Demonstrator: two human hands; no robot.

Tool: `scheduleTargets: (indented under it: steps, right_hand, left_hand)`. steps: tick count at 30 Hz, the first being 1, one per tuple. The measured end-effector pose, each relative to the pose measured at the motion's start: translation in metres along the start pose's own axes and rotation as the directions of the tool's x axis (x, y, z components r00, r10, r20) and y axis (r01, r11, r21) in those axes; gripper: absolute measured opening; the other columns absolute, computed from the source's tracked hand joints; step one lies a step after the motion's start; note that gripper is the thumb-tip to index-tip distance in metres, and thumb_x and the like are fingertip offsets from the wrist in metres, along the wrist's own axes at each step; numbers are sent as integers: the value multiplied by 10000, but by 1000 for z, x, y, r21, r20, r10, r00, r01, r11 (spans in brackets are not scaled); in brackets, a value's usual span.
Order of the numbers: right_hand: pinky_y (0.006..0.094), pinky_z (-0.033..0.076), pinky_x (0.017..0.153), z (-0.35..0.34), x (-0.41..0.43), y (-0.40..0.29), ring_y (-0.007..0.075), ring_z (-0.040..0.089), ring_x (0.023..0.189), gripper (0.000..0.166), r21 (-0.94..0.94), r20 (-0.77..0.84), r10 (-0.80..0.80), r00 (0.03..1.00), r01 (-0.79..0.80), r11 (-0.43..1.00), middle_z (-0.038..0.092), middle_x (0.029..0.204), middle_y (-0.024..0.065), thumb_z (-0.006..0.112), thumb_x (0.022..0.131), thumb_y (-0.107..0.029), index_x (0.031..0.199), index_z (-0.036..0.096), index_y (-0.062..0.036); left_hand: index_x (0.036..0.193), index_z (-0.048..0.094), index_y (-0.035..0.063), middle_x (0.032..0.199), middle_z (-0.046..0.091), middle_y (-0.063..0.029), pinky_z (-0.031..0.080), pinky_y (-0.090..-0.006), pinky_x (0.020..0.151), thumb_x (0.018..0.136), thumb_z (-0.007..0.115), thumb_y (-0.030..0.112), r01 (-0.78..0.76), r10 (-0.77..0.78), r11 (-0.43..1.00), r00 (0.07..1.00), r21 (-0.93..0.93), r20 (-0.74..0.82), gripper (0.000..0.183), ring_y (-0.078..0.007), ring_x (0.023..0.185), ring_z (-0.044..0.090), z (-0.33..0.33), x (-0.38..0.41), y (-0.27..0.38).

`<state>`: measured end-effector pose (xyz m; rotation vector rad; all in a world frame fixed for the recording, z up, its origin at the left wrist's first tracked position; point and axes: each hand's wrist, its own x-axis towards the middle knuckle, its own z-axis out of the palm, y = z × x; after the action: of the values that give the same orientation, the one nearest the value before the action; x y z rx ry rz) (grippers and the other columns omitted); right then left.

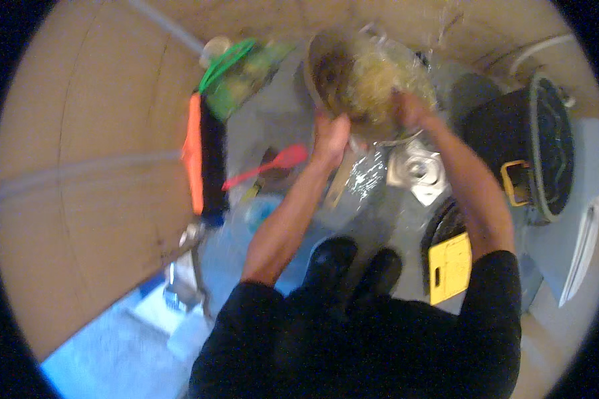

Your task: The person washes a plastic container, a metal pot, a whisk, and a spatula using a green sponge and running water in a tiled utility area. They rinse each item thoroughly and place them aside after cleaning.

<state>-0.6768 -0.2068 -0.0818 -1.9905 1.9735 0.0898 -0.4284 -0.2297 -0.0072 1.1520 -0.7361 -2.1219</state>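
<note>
A dark brown round vessel, perhaps a pot or bowl, is tilted on its side in front of me. My left hand grips its near edge. Against its right side is a blurred yellowish mass that looks wrapped in clear plastic. My right hand is at the right part of this mass, fingers bent inward and partly lost in blur. Just below my hands lies a shiny clear plastic wrapping on the grey floor. A silvery metal piece with a round opening sits below my right hand.
A red spatula-like utensil lies left of centre. An orange-edged black container and a green-rimmed item stand along the cardboard-coloured wall. At right are a big dark pot with a yellow handle and a yellow cutting board.
</note>
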Motion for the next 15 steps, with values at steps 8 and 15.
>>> scheduleTargets:
  steps: [8,15]
  right_hand:
    - [271,506,701,-10,25,15,174,619,762,178,999,-19,573,820,36,-19,649,841,109,503,911,-110,955,594,37]
    - [416,468,807,34,-83,-316,317,573,926,280,501,3,-474,880,409,762,581,1007,186,484,799,-58,1060,580,-20]
  left_hand:
    - [1384,123,-32,1288,412,-288,391,-405,955,722,438,-23,-423,789,105,586,900,183,733,-410,1134,473,-61,-44,108]
    - [1393,131,-8,1326,375,-279,313,-383,1027,729,424,-28,-353,896,-90,379,931,230,727,-388,1233,382,-107,-119,149]
